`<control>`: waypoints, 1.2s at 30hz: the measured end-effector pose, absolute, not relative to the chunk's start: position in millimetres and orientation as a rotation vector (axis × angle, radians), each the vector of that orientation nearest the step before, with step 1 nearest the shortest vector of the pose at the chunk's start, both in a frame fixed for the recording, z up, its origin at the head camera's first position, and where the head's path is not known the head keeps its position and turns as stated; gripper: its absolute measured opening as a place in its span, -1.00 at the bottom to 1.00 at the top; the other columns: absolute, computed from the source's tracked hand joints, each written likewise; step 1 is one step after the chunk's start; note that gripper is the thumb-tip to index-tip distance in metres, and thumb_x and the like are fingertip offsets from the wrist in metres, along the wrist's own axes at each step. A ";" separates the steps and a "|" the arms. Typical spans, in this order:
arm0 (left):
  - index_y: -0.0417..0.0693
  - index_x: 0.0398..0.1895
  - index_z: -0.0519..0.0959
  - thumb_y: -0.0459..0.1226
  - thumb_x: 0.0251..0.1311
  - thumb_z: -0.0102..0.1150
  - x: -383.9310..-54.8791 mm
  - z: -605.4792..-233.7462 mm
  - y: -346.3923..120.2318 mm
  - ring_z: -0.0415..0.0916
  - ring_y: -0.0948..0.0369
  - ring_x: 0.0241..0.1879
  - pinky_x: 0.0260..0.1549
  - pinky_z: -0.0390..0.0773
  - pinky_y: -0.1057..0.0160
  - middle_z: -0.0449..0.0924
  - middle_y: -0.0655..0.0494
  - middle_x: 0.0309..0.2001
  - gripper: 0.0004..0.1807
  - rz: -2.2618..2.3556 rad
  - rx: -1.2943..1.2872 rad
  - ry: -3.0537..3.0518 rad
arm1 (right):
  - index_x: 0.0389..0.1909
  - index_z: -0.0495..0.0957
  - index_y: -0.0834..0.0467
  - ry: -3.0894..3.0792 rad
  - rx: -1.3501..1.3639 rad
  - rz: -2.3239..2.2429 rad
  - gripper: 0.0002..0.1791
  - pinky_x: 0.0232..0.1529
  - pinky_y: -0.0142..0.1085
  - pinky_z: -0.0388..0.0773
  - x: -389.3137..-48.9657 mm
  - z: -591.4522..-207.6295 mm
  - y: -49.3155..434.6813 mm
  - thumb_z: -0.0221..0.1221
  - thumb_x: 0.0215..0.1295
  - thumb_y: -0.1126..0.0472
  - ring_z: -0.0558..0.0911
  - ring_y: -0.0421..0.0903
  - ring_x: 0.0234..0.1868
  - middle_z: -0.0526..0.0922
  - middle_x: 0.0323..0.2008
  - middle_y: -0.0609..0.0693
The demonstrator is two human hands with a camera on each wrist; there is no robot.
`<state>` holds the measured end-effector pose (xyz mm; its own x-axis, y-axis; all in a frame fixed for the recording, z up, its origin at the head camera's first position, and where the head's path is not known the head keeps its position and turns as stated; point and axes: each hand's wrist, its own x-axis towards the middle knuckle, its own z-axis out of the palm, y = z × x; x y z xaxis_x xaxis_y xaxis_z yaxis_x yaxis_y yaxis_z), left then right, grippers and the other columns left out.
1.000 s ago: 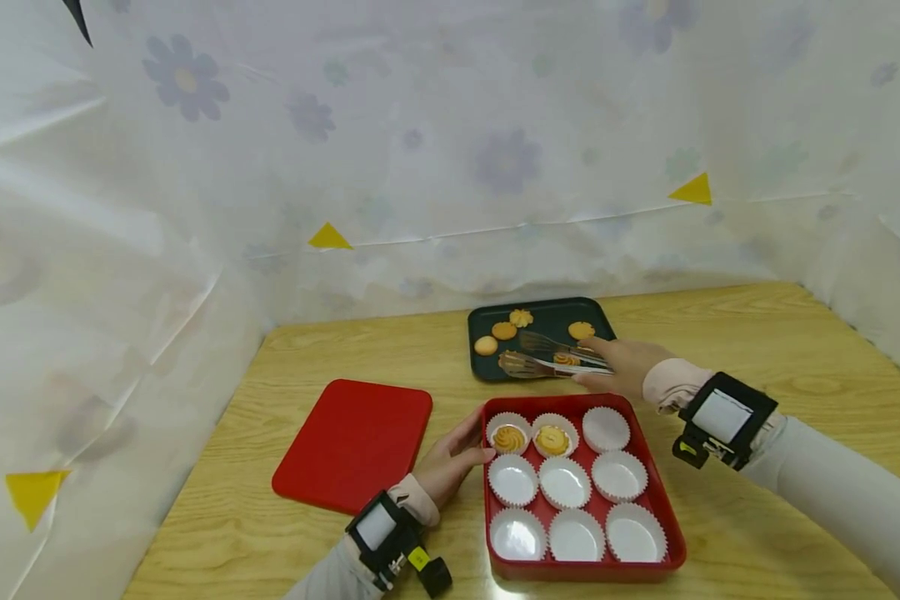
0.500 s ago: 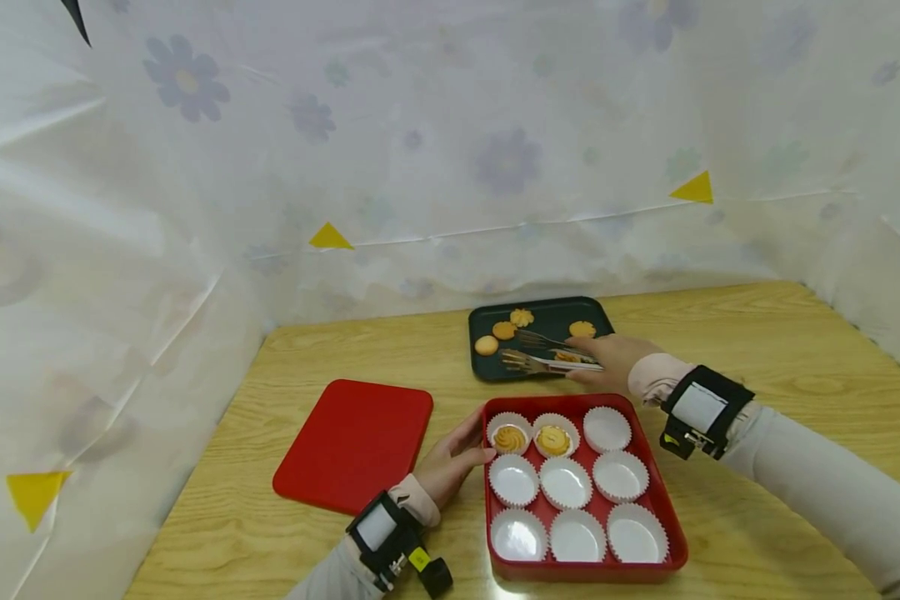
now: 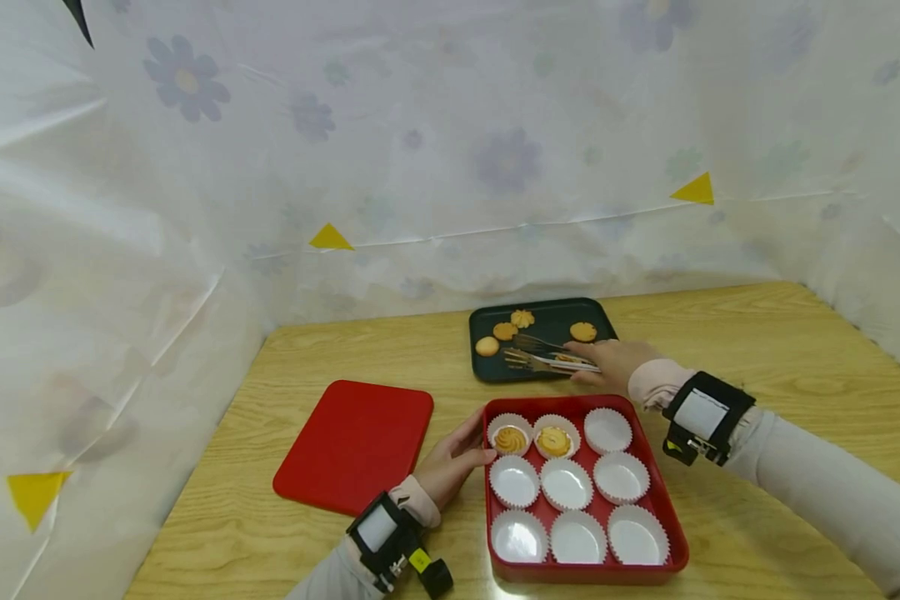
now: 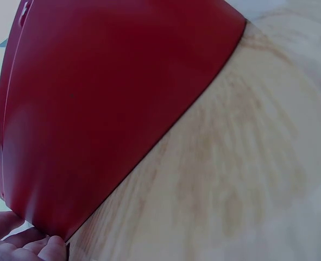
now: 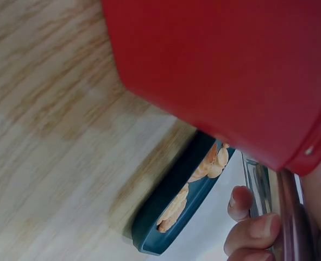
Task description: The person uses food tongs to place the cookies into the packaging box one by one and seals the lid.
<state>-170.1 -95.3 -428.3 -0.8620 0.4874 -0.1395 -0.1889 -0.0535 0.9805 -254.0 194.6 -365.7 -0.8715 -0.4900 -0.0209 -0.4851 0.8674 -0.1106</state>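
In the head view my left hand (image 3: 450, 467) grips the far left corner of a red square box (image 3: 585, 573), thumb on the rim. The left wrist view shows its fingers curled round that corner. The box holds rows of white paper cups (image 3: 566, 485); a swirled cookie (image 3: 510, 439) and a round cookie (image 3: 554, 442) sit in two back-row cups. My right hand (image 3: 621, 364) holds metal tongs (image 3: 543, 363) low over a dark green tray (image 3: 555, 315). Their slotted ends are spread, and a cookie (image 3: 562, 357) shows between the arms, partly hidden.
A red square lid (image 3: 356, 446) lies flat on the wooden table (image 3: 307, 358), left of the box. Several other cookies (image 3: 505, 331) lie on the tray, mostly at its left. A flowered white sheet (image 3: 450, 167) hangs behind the table.
My right hand has shifted slightly left with the tongs, and the tongs' ends have drawn a little closer together. The left hand and the box have stayed in place.
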 end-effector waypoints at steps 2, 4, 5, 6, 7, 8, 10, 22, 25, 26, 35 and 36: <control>-0.11 0.53 0.00 -0.30 0.30 0.03 -170.0 -428.7 -95.2 -0.06 -0.05 0.50 0.43 0.04 -0.04 0.02 -0.09 0.51 -0.24 1.968 0.314 1.774 | 0.26 0.44 0.23 3.000 -0.792 -0.165 -0.38 -0.25 0.04 0.67 -253.3 -367.3 195.7 0.24 0.25 -0.02 0.71 0.12 -0.25 0.69 -0.11 0.27; -0.13 0.53 -0.01 -0.31 0.29 0.03 -169.6 -428.5 -94.9 -0.07 -0.05 0.50 0.43 0.04 -0.04 0.01 -0.11 0.51 -0.23 1.972 0.318 1.775 | 0.26 0.44 0.23 3.005 -0.800 -0.177 -0.38 -0.20 0.07 0.65 -251.5 -367.6 196.4 0.24 0.25 -0.01 0.71 0.15 -0.21 0.67 -0.07 0.29; -0.13 0.53 -0.02 -0.31 0.29 0.03 -169.6 -428.4 -94.9 -0.07 -0.05 0.50 0.42 0.05 -0.05 0.01 -0.11 0.51 -0.23 1.969 0.320 1.778 | 0.25 0.44 0.23 3.011 -0.808 -0.177 -0.38 -0.20 0.07 0.65 -250.5 -367.4 196.6 0.24 0.25 -0.01 0.71 0.16 -0.21 0.67 -0.06 0.29; -0.13 0.53 -0.02 -0.30 0.29 0.03 -169.7 -428.2 -94.9 -0.07 -0.05 0.50 0.42 0.05 -0.04 0.01 -0.11 0.51 -0.23 1.968 0.317 1.778 | 0.25 0.45 0.23 3.016 -0.809 -0.176 -0.39 -0.18 0.08 0.65 -249.0 -367.1 196.5 0.24 0.25 0.00 0.71 0.17 -0.20 0.67 -0.05 0.30; -0.13 0.53 -0.02 -0.30 0.29 0.03 -169.5 -428.0 -94.8 -0.07 -0.05 0.50 0.42 0.05 -0.05 0.01 -0.11 0.51 -0.23 1.966 0.315 1.780 | 0.24 0.45 0.24 3.019 -0.816 -0.174 -0.39 -0.18 0.09 0.64 -247.8 -366.7 196.6 0.24 0.25 0.00 0.70 0.18 -0.19 0.66 -0.04 0.31; -0.13 0.53 -0.02 -0.30 0.29 0.03 -169.3 -427.7 -94.7 -0.07 -0.05 0.49 0.42 0.05 -0.05 0.01 -0.11 0.51 -0.23 1.966 0.313 1.779 | 0.24 0.45 0.24 3.021 -0.817 -0.175 -0.40 -0.17 0.09 0.64 -246.8 -366.7 197.0 0.24 0.26 0.01 0.70 0.19 -0.18 0.65 -0.04 0.32; -0.13 0.53 -0.02 -0.30 0.29 0.03 -169.0 -427.5 -94.5 -0.06 -0.05 0.49 0.42 0.05 -0.05 0.01 -0.11 0.51 -0.23 1.968 0.312 1.778 | 0.24 0.45 0.24 3.026 -0.827 -0.177 -0.40 -0.17 0.09 0.63 -245.4 -366.8 198.2 0.24 0.25 0.01 0.70 0.19 -0.20 0.66 -0.05 0.32; -0.16 0.53 -0.01 -0.34 0.29 0.02 -169.4 -427.1 -93.1 -0.06 -0.05 0.49 0.43 0.02 -0.06 0.02 -0.13 0.51 -0.24 1.996 0.324 1.765 | 0.23 0.45 0.23 3.038 -0.824 -0.188 -0.43 -0.16 0.11 0.63 -243.7 -368.3 200.3 0.24 0.26 0.02 0.71 0.18 -0.24 0.68 -0.10 0.30; -0.16 0.53 -0.02 -0.34 0.29 0.02 -169.6 -427.3 -93.3 -0.07 -0.05 0.50 0.43 0.02 -0.06 0.02 -0.12 0.51 -0.24 1.991 0.325 1.767 | 0.23 0.45 0.22 3.039 -0.823 -0.188 -0.43 -0.16 0.11 0.63 -243.4 -368.7 200.0 0.24 0.26 0.02 0.71 0.17 -0.25 0.68 -0.10 0.30; -0.15 0.53 -0.02 -0.33 0.29 0.02 -169.6 -427.3 -93.4 -0.07 -0.05 0.50 0.43 0.02 -0.06 0.02 -0.12 0.51 -0.24 1.988 0.325 1.768 | 0.23 0.45 0.23 3.041 -0.826 -0.187 -0.43 -0.16 0.10 0.63 -243.2 -368.8 199.8 0.24 0.26 0.03 0.71 0.17 -0.25 0.68 -0.10 0.30; -0.15 0.53 -0.01 -0.33 0.28 0.02 -169.5 -427.6 -93.6 -0.08 -0.06 0.50 0.43 0.02 -0.07 0.02 -0.12 0.51 -0.24 1.996 0.316 1.767 | 0.21 0.47 0.23 3.054 -0.855 -0.192 -0.43 -0.18 0.10 0.64 -241.5 -368.5 199.9 0.25 0.25 0.02 0.71 0.17 -0.27 0.68 -0.11 0.30; -0.15 0.53 -0.01 -0.34 0.29 0.02 -169.6 -427.9 -93.6 -0.08 -0.06 0.50 0.43 0.01 -0.07 0.02 -0.12 0.51 -0.24 1.999 0.320 1.764 | 0.21 0.47 0.23 3.055 -0.855 -0.194 -0.43 -0.17 0.10 0.63 -241.1 -368.5 200.2 0.25 0.25 0.02 0.71 0.17 -0.26 0.68 -0.11 0.30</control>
